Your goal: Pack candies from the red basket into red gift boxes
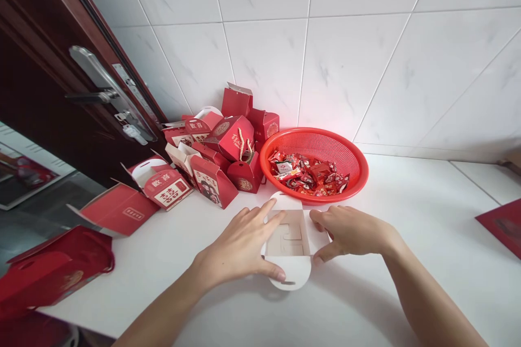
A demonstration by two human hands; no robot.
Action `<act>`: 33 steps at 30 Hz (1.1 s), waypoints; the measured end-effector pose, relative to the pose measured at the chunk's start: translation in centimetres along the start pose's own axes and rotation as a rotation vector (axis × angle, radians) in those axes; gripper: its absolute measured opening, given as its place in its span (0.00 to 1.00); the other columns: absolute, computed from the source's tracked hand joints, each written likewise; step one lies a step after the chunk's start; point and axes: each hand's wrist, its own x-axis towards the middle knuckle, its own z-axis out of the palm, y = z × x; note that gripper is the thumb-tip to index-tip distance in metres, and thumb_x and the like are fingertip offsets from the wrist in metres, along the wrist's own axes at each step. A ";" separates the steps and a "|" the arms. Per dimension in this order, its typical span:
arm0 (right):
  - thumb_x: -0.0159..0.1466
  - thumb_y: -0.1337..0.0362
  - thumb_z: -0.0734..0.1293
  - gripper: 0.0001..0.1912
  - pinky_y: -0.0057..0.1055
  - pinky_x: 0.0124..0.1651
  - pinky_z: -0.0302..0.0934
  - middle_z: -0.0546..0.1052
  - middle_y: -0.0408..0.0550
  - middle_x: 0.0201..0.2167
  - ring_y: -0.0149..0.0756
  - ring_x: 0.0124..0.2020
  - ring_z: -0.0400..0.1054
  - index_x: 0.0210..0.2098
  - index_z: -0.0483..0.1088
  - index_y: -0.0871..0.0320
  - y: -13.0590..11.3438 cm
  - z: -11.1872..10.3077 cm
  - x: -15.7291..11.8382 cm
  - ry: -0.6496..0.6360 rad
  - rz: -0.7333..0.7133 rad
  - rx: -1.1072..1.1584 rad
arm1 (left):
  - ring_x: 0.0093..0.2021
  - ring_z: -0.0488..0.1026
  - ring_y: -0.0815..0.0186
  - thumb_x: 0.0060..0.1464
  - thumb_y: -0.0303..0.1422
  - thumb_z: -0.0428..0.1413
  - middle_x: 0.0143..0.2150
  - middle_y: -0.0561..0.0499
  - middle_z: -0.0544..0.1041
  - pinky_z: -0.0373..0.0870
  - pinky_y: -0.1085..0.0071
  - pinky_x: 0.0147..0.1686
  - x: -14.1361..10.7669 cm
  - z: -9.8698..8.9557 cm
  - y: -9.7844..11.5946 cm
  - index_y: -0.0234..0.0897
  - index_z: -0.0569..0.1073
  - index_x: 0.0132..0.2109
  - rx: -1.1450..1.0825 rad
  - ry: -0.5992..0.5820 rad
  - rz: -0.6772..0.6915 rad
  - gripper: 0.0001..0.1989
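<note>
An unfolded-top candy box (287,238) stands on the white counter in front of me, its white inside facing up and its flaps spread outward. My left hand (248,244) grips its left side, with the thumb on the front flap and the fingers reaching toward the back flap. On the other side, my right hand (345,230) is curled around the right flap, thumb toward the front. Only the fold lines of the bottom show inside the box. Just behind it sits a red plastic basket (358,173) holding many wrapped candies (309,173).
Red gift boxes (232,138) are piled against the tiled wall at the back left. Further boxes (120,209) line the counter's left edge, near a red bag-like box (52,271). A dark door with a metal handle (101,96) stands left. A red item (502,227) lies far right.
</note>
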 end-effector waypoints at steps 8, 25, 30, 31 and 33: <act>0.62 0.53 0.75 0.15 0.30 0.27 0.58 0.78 0.44 0.27 0.36 0.27 0.70 0.36 0.70 0.55 1.6 -2.3 -1.7 0.091 -0.065 0.190 | 0.66 0.68 0.36 0.45 0.58 0.68 0.77 0.36 0.55 0.68 0.47 0.61 0.0 -0.8 0.1 0.45 0.68 0.69 0.018 0.027 0.058 0.48; 0.64 0.61 0.65 0.09 0.34 0.36 0.64 0.79 0.47 0.30 0.37 0.32 0.71 0.29 0.71 0.57 7.1 -1.8 3.7 0.506 0.037 0.337 | 0.61 0.72 0.49 0.52 0.45 0.64 0.62 0.41 0.76 0.70 0.64 0.55 15.7 -8.2 -3.4 0.38 0.74 0.62 0.137 -0.065 0.117 0.33; 0.65 0.63 0.66 0.07 0.34 0.35 0.61 0.80 0.47 0.32 0.38 0.33 0.71 0.32 0.73 0.57 7.5 -1.4 4.2 0.421 0.093 0.287 | 0.55 0.74 0.45 0.36 0.43 0.72 0.53 0.41 0.80 0.70 0.63 0.49 20.3 -6.0 -3.5 0.40 0.78 0.49 0.285 -0.138 0.038 0.30; 0.65 0.63 0.66 0.07 0.34 0.36 0.61 0.80 0.47 0.32 0.38 0.33 0.71 0.32 0.73 0.57 7.5 -1.4 4.1 0.414 0.100 0.274 | 0.53 0.75 0.46 0.36 0.42 0.72 0.51 0.41 0.81 0.70 0.63 0.47 20.7 -5.8 -3.7 0.40 0.78 0.46 0.264 -0.097 0.039 0.28; 0.65 0.62 0.66 0.07 0.34 0.35 0.60 0.80 0.47 0.33 0.38 0.33 0.71 0.33 0.73 0.57 7.4 -1.4 4.1 0.408 0.117 0.251 | 0.49 0.76 0.48 0.39 0.40 0.71 0.47 0.43 0.81 0.68 0.65 0.43 21.3 -5.5 -4.2 0.40 0.77 0.40 0.207 -0.027 0.039 0.20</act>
